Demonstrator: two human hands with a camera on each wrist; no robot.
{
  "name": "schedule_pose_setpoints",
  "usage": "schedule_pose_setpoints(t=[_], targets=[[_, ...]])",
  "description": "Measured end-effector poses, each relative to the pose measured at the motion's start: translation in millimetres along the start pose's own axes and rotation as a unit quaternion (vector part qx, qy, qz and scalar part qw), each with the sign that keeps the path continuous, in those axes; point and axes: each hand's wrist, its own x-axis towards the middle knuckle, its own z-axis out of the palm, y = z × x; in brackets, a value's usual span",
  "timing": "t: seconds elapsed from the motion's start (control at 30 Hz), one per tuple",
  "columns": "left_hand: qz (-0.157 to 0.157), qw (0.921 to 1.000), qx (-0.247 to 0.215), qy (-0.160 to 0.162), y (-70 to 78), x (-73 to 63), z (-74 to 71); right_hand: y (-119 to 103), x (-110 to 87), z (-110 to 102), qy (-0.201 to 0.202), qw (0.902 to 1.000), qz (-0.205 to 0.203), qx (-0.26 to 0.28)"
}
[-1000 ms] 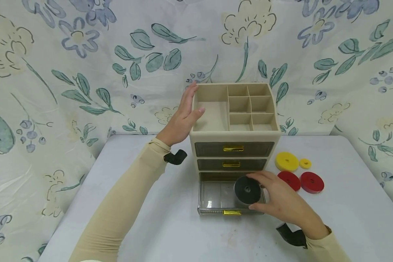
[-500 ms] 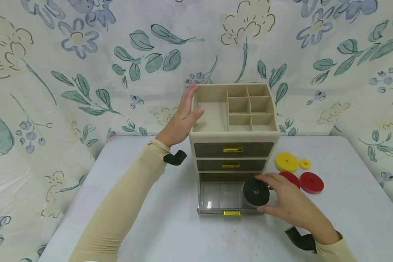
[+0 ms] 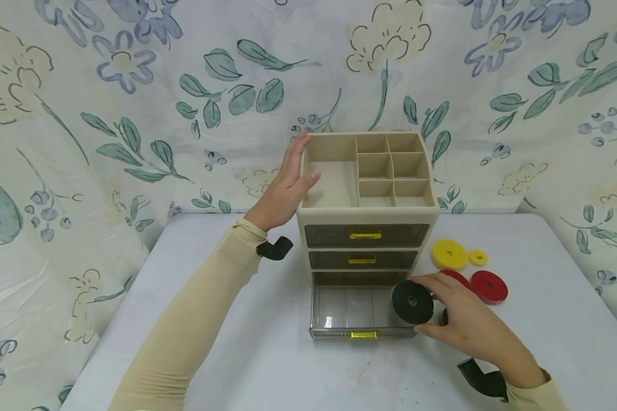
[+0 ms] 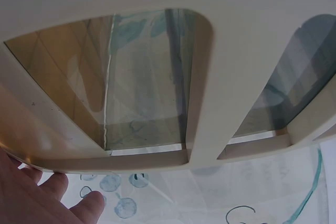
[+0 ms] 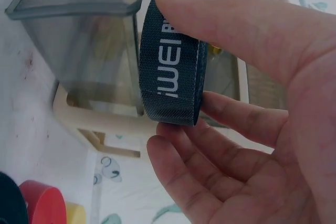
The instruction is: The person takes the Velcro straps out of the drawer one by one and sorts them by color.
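My right hand (image 3: 463, 325) pinches a black roll of woven strap (image 3: 412, 302) between thumb and fingers, over the right side of the pulled-out clear drawer (image 3: 334, 308). White lettering runs along the strap roll (image 5: 170, 66) in the right wrist view, where the thumb (image 5: 210, 14) lies on its near end. My left hand (image 3: 284, 185) rests on the left side of the beige drawer cabinet (image 3: 367, 212), thumb over the top rim, fingers straight along the side. Its fingertips (image 4: 55, 184) show at the cabinet edge in the left wrist view.
Right of the cabinet lie a big yellow roll (image 3: 449, 254), a small yellow roll (image 3: 477, 258) and a red roll (image 3: 488, 286). Another red roll and a dark roll (image 3: 444, 317) are partly hidden by my right hand. Behind stands a floral backdrop (image 3: 236, 114).
My right hand has moved right with the black strap roll, from over the drawer's middle-right to its right edge. The left hand has stayed on the cabinet.
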Motion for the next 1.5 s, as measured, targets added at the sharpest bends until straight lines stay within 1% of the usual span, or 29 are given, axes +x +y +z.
schedule_pose_setpoints(t=[0.23,0.47,0.93,1.27,1.5], targets=[[0.0,1.0,-0.002,0.0,0.1,-0.6,-0.5,8.4,-4.6,-1.1,0.006,0.9999,0.008,-0.005],[0.002,1.0,-0.007,0.001,-1.5,0.3,0.0,14.7,-7.3,-3.8,0.001,0.9996,0.029,-0.002],[-0.004,1.0,-0.007,0.001,0.3,0.1,-0.2,26.7,-17.3,-8.4,-0.007,0.9987,0.05,0.0],[-0.006,1.0,-0.006,0.001,-0.1,-0.2,-0.2,39.2,-24.4,-10.5,-0.01,0.9974,0.07,-0.015],[-0.006,1.0,-0.008,0.001,1.9,-1.0,0.0,45.2,-29.3,-12.9,-0.008,0.9965,0.082,-0.016]])
